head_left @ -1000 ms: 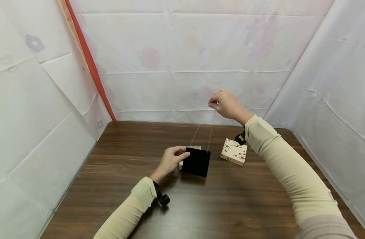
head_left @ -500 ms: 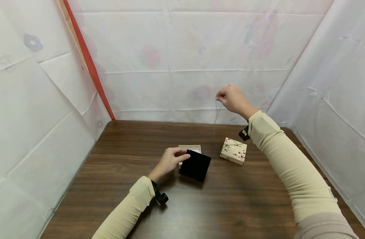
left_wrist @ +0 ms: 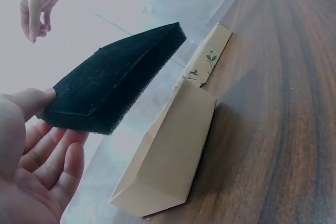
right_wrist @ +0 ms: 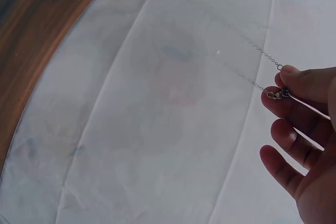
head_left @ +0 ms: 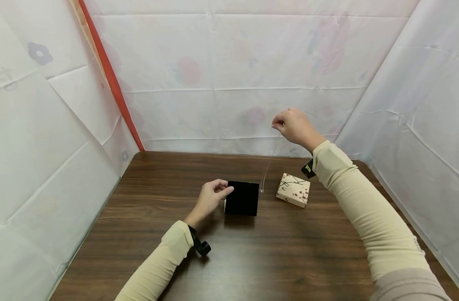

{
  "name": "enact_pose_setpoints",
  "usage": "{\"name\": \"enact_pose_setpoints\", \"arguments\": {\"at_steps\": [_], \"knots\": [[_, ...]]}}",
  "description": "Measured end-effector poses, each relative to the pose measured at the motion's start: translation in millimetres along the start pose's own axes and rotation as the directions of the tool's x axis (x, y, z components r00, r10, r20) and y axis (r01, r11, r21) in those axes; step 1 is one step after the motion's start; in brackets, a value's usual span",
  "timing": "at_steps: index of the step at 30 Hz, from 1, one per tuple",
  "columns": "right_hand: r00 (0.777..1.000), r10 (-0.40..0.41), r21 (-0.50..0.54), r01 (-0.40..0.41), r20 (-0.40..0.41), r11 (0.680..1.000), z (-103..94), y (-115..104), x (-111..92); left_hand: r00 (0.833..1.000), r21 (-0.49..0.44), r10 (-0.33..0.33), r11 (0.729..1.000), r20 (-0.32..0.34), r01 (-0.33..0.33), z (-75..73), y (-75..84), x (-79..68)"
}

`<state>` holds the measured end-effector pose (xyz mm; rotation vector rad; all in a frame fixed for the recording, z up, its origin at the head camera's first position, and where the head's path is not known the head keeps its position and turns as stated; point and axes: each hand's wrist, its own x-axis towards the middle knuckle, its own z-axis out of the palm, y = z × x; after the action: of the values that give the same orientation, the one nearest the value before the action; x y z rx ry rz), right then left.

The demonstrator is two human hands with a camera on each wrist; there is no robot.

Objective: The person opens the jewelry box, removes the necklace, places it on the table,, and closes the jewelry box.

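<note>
A thin black foam pad (head_left: 241,198) is pinched at its upper left corner between the thumb and fingers of my left hand (head_left: 209,197). Its rough edge shows in the left wrist view. Raised at the back right, my right hand (head_left: 295,127) pinches a fine chain necklace (right_wrist: 252,43) by its clasp end. The strands hang down, and a small shiny pendant (head_left: 262,191) dangles just right of the pad. Beneath the pad stands the open beige box base (left_wrist: 170,150), mostly hidden by it in the head view.
The box lid (head_left: 294,190), printed with branches and red blossoms, lies on the brown wooden table (head_left: 282,255) to the right of the pad. White patterned sheets (head_left: 221,62) rise at the back and sides, with a red strip (head_left: 112,79) at the left corner.
My right hand has risen and moved right, and the necklace, once stretched to the pad, now hangs free. My left hand tilted the pad, then levelled it and shifted it slightly left.
</note>
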<state>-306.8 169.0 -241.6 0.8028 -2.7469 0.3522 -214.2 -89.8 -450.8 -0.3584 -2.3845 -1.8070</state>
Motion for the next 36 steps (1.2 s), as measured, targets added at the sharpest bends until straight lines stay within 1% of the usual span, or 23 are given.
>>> {"name": "enact_pose_setpoints", "arguments": {"at_steps": [3,9,11,17,25,31,36], "knots": [[1.000,0.004,0.002,-0.004,0.005,1.000,0.7,0.4,-0.6,1.000,-0.009,-0.010,1.000,-0.005,0.010,-1.0,-0.1,0.1],[1.000,-0.004,0.006,0.004,-0.009,1.000,0.8,1.1,-0.7,1.000,-0.017,-0.022,1.000,-0.010,0.022,-1.8,0.6,-0.9],[1.000,-0.006,0.004,0.006,-0.010,1.000,0.6,1.0,-0.8,0.999,-0.017,-0.039,0.999,-0.008,0.039,-1.7,0.8,-0.7],[1.000,-0.013,-0.011,0.013,-0.001,1.000,1.2,1.7,-1.4,0.996,-0.060,-0.093,0.994,-0.005,0.093,-1.2,3.9,-2.6],[1.000,-0.017,-0.005,0.017,0.006,1.000,2.6,3.9,-2.1,0.980,-0.095,-0.189,0.979,-0.066,0.182,1.0,6.7,-1.8],[1.000,-0.018,0.001,0.018,-0.005,1.000,2.0,3.7,-4.8,0.970,-0.104,-0.232,0.969,-0.071,0.225,1.6,3.8,-1.4],[1.000,-0.023,-0.006,0.023,-0.006,1.000,1.9,3.4,-5.0,0.965,-0.125,-0.252,0.962,-0.067,0.243,-0.2,4.3,-0.3]]}}
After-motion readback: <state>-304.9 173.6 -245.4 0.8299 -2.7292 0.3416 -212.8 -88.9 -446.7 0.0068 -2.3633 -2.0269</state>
